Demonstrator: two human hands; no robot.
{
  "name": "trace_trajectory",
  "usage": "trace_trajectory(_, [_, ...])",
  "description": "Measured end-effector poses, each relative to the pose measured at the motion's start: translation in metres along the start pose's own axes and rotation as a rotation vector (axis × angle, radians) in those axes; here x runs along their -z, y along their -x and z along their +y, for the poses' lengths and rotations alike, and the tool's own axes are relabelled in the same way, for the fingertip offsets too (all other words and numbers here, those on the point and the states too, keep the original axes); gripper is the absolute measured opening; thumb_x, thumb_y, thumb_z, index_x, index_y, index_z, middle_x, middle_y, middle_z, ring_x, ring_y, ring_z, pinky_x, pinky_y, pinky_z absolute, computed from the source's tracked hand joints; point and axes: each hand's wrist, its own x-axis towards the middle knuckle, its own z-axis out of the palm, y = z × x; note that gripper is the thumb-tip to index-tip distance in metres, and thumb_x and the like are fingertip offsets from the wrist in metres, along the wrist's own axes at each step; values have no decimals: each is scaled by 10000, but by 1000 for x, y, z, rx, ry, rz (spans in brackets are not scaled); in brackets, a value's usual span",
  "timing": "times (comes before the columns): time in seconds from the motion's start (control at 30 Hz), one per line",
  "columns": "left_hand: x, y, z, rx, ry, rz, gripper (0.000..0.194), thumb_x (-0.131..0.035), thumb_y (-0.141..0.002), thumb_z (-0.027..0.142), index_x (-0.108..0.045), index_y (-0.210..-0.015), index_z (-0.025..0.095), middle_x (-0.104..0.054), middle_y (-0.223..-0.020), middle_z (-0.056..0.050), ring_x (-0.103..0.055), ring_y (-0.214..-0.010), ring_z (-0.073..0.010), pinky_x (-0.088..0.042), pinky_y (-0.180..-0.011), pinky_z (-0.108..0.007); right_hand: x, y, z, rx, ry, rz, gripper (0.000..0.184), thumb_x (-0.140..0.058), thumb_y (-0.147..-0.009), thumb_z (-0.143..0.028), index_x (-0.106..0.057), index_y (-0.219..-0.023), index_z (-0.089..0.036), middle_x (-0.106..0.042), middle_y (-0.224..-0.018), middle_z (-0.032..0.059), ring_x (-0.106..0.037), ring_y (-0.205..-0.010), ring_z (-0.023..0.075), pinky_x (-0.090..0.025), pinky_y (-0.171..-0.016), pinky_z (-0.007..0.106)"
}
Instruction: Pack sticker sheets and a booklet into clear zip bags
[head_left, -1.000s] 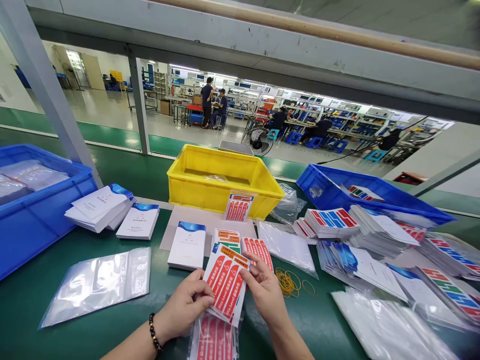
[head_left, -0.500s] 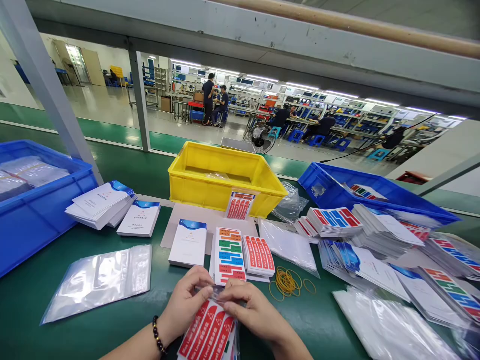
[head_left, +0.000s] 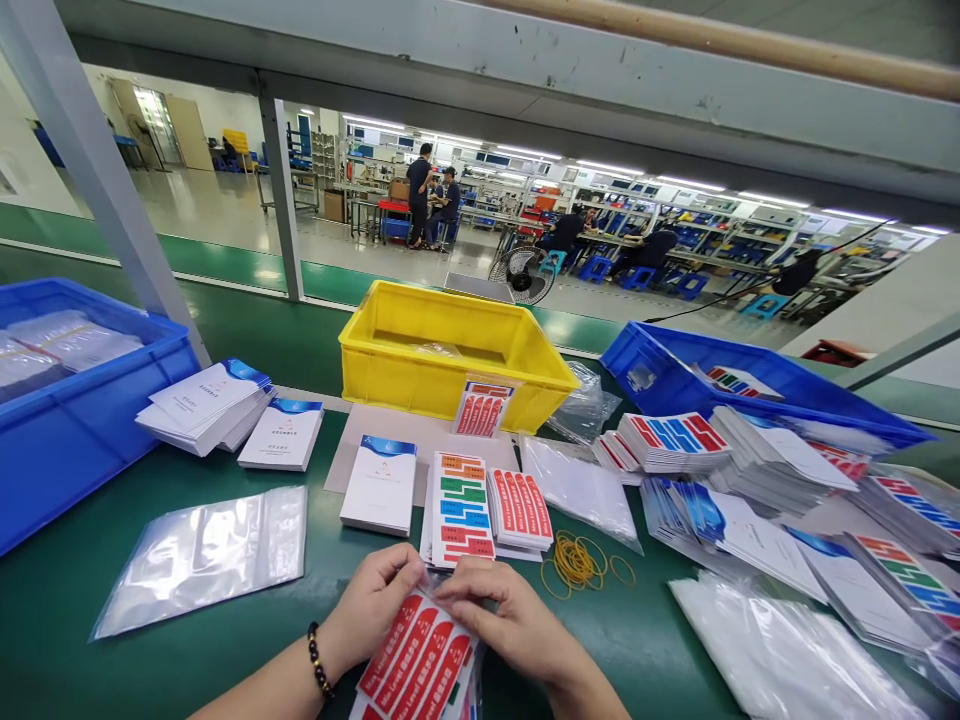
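A clear plastic bag [head_left: 478,672] stands before me at the table's near edge, with red-and-white sticker sheets [head_left: 420,660] showing in it. My left hand [head_left: 381,605] pinches the bag's upper edge on the left; a beaded bracelet circles the wrist. My right hand [head_left: 499,612] has its fingers bent over the same edge from the right. Just beyond the hands lie a stack of multicoloured sticker sheets [head_left: 463,510], a stack of red sticker sheets [head_left: 520,505] and a pile of white booklets with blue tops [head_left: 380,485].
A yellow bin [head_left: 435,385] stands behind the stacks, between a left blue bin [head_left: 82,440] and a right blue bin [head_left: 652,375]. Rubber bands [head_left: 576,562] lie right of my hands. Flat plastic bags [head_left: 210,560] lie at left. More booklets [head_left: 757,540] crowd the right side.
The sticker sheets held up in both hands a second ago have come down into the bag. Both hands have moved together at the bag's upper edge, uncovering the multicoloured stack.
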Motion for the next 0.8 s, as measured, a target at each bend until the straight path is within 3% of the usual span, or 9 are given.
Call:
trace_trajectory(0.13, [5, 3, -3, -30, 221, -191, 621, -470, -694, 690, -586, -982, 152, -581, -778, -33, -493, -659, -144, -387, -646, -259, 15, 23, -29, 70, 83, 81, 175, -504, -836, -214, -640, -726, -213, -604, -693, 30, -551, -658, 165, -428, -617, 260])
trace_trajectory(0.23, [7, 5, -5, -73, 231, -208, 645, -425, -707, 705, -608, -956, 139, -605, -797, -67, -530, -700, -174, -408, -683, -286, 32, 53, -51, 103, 206, 198, 166, -496, -836, -193, -608, -731, -254, -592, -668, 37, -549, -608, 181, -428, -555, 272])
trace_trajectory(0.3, [8, 6, -5, -107, 142, -164, 597, -431, -728, 677, -622, -914, 143, -618, -805, -78, -545, -743, -196, -409, -716, -299, 40, 69, -56, 136, 316, 349, 146, -520, -814, -165, -613, -807, -278, -622, -721, 55, -580, -651, 207, -451, -577, 288])
trace_trajectory(0.37, [9, 6, -3, -122, 56, -108, 555, -434, -745, 653, -627, -887, 153, -622, -798, -74, -550, -759, -204, -407, -721, -298, 46, 77, -50, 141, 466, 480, 160, -535, -801, -154, -609, -868, -280, -649, -797, 68, -604, -720, 224, -474, -634, 303])
trace_trajectory(0.47, [10, 6, -1, -136, -5, -71, 509, -431, -764, 627, -626, -864, 167, -622, -779, -62, -556, -757, -204, -410, -709, -292, 48, 81, -32, 20, 648, 513, 116, -508, -825, -194, -592, -770, -250, -644, -749, 53, -599, -680, 206, -484, -624, 303])
trace_trajectory(0.63, [11, 4, -1, -138, -25, -73, 437, -462, -770, 584, -615, -853, 184, -613, -769, -48, -566, -750, -197, -420, -695, -287, 51, 94, -15, -23, 739, 706, 131, -471, -863, -253, -571, -786, -220, -640, -807, 55, -610, -762, 195, -501, -679, 295])
trace_trajectory(0.8, [11, 4, 2, -104, -54, -58, 427, -483, -755, 584, -609, -821, 182, -614, -740, -49, -570, -739, -200, -424, -676, -287, 50, 106, -15, -25, 796, 782, 156, -463, -870, -274, -570, -770, -220, -645, -830, 59, -620, -788, 201, -514, -687, 302])
